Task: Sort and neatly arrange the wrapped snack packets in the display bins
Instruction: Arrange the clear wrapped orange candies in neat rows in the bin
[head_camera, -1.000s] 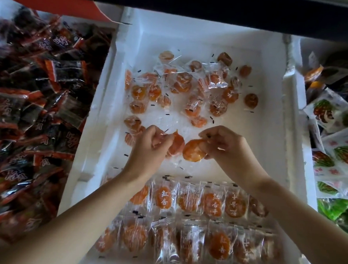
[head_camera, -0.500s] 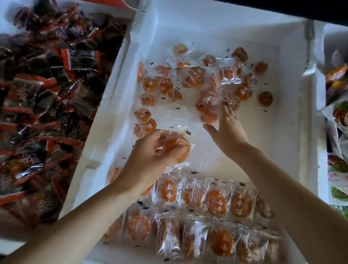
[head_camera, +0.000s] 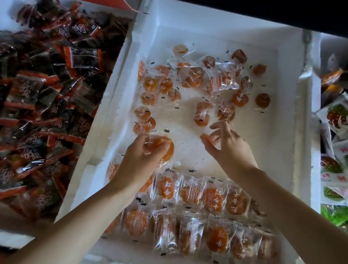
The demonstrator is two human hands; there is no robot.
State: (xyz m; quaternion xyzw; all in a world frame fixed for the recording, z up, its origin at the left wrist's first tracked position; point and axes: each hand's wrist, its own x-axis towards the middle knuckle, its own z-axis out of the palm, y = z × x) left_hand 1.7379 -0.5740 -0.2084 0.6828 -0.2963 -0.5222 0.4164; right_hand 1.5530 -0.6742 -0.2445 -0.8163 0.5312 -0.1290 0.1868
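Orange fruit under clear film fills the strip closest to you: the near row (head_camera: 183, 232) and the second row (head_camera: 205, 197) lie side by side across the near end of the white foam bin (head_camera: 303, 139). Just beyond the second row, your left hand (head_camera: 143, 158) curls fingers and thumb round the held packets (head_camera: 164, 149), gathered against the palm; how many it has I cannot tell. Your right hand (head_camera: 231, 151) hangs over bare foam with its fingers spread and loose, gripping nothing that shows. The next pick, as I judge it, turns on the loose pair (head_camera: 202, 114). It lies just past your right fingertips and a little to their left, though whether film and fingertip touch I cannot tell. Its long axis runs away from you, so the right hand is plainly the nearer one and the reach goes forward, not sideways. Farther on, the scattered packets (head_camera: 193, 76) lie at all angles across the bin's far half. Half a second ago that right hand lay stretched out onto the loose pair; now it sits back toward you with the fingers lifted, while the left hand keeps its place and its load. A second ago both hands met at the middle, the right pinching one packet.
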